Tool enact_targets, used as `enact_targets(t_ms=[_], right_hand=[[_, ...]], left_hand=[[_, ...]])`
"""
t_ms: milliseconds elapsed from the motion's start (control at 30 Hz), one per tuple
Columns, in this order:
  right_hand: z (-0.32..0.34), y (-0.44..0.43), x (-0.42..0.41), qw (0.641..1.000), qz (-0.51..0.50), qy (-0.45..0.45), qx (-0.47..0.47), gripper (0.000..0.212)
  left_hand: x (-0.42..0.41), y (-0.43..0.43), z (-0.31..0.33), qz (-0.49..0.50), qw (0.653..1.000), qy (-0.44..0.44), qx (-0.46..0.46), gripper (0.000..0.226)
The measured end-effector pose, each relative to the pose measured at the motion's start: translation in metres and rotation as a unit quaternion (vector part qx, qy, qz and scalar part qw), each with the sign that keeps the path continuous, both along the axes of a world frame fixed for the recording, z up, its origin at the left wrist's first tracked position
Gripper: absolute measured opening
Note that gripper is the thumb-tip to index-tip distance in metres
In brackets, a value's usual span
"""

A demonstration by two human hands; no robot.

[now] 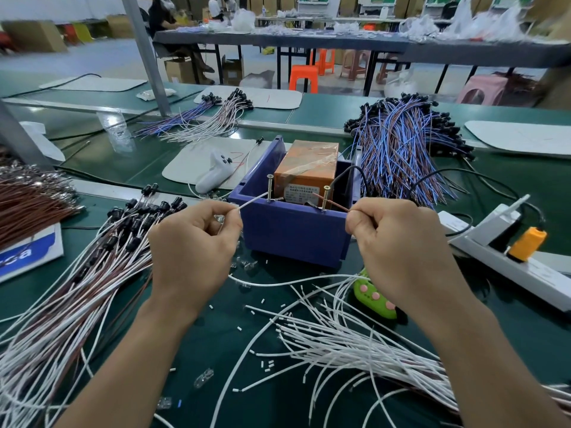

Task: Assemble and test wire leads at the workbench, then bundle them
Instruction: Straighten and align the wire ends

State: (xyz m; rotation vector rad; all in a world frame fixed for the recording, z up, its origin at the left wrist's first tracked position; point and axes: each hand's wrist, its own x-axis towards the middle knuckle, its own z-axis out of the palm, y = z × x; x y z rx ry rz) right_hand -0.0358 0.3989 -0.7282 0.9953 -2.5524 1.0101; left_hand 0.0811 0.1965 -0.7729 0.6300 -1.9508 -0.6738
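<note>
A white wire [253,199] tip meets the left screw [269,187] and a brown wire [332,201] lies against the right screw [325,198] — both on the blue box's [293,233] near rim. The left hand [194,242] pinches the white, the right hand [398,248] the brown. Wire piles [77,288] crowd the green mat [216,319] — bare only between the forearms.

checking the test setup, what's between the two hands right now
In the head view, the purple bin lies between the left hand and right hand, with two upright screws on its front rim.
</note>
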Motion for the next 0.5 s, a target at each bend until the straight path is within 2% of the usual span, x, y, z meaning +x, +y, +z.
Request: enact_targets(t_ms=[500], right_hand=[[-0.0049,-0.0027,0.0008,1.000,-0.003,0.013,-0.011,0.035]], left_hand=[[-0.0004,-0.0021,-0.0023,0.000,1.000,0.005,-0.015,0.009]])
